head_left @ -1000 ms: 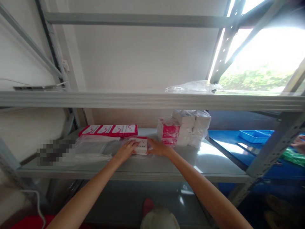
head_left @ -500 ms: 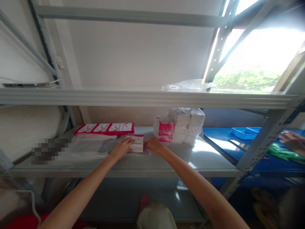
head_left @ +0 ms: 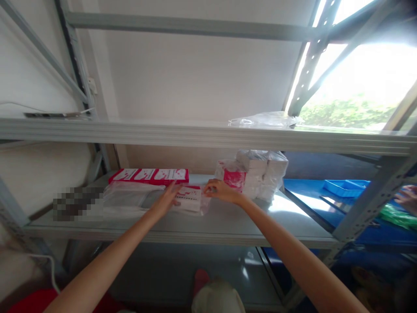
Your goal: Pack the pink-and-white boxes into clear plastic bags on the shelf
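Note:
A small white and pink box lies on the shelf inside a clear plastic bag. My left hand is at the box's left end, fingers stretched and spread, the thumb touching its near side. At the right end of the bag, my right hand has its fingers curled into a pinch by the plastic edge; the exact grip is small and partly hidden. Behind my left hand sits a row of pink and white boxes. Flat clear plastic bags lie to the left.
Plastic-wrapped white boxes and a wrapped pink box stand behind my right hand. A metal beam crosses above the shelf. Farther right are a blue tray, green plastic and another person's hand.
My left hand has slid off the box's top toward its left end. My right hand has risen slightly and its curled fingers have loosened. The view has shifted a little.

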